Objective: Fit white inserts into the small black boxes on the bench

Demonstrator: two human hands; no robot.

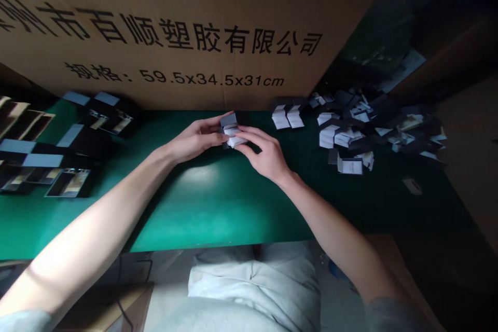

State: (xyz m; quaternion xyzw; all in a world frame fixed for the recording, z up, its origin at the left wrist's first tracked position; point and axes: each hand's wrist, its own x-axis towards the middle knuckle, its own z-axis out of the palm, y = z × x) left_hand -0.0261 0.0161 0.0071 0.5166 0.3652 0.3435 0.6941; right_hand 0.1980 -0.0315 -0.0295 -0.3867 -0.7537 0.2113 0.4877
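Near the back of the green table, both hands meet on a small dark box (228,120) with white, folded-looking paper (235,141) in it. My left hand (196,140) is closed round the box's left side, thumb across the front. From the right, the fingers of my right hand (264,151) pinch the white paper. Two similar small boxes (287,115) with white linings stand side by side to the right, apart from my hands. The underside of the held box is hidden.
A large printed cardboard box (187,21) walls off the back. Several black boxes (70,181) stand at left by stacked brown pieces (23,119). A heap of small dark boxes and white papers (350,129) covers the right of the green tabletop (218,207).
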